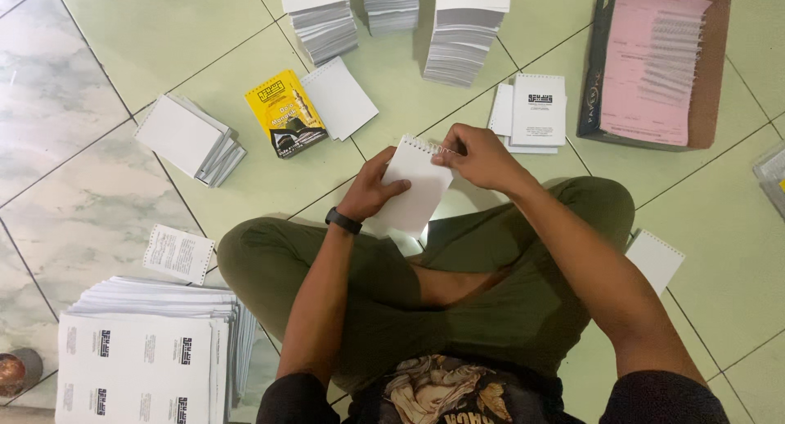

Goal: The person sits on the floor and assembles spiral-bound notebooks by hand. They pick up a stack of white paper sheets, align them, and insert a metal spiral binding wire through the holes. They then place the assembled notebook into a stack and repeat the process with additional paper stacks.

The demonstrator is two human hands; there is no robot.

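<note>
We hold the white booklet (415, 191) tilted above our lap — left hand (372, 191) gripping its lower side, right hand (478, 157) pinching the wire-bound top edge.

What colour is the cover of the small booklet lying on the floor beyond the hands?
Yellow with black print, the booklet shows best in the head view.

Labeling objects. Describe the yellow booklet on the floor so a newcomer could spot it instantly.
Start at the three tall stacks of paper along the top edge of the tiled floor. Just below the leftmost one, the yellow booklet lies tilted, its right edge overlapping a blank white punched pad. It is the only yellow item; everything near it is white or grey.
</note>
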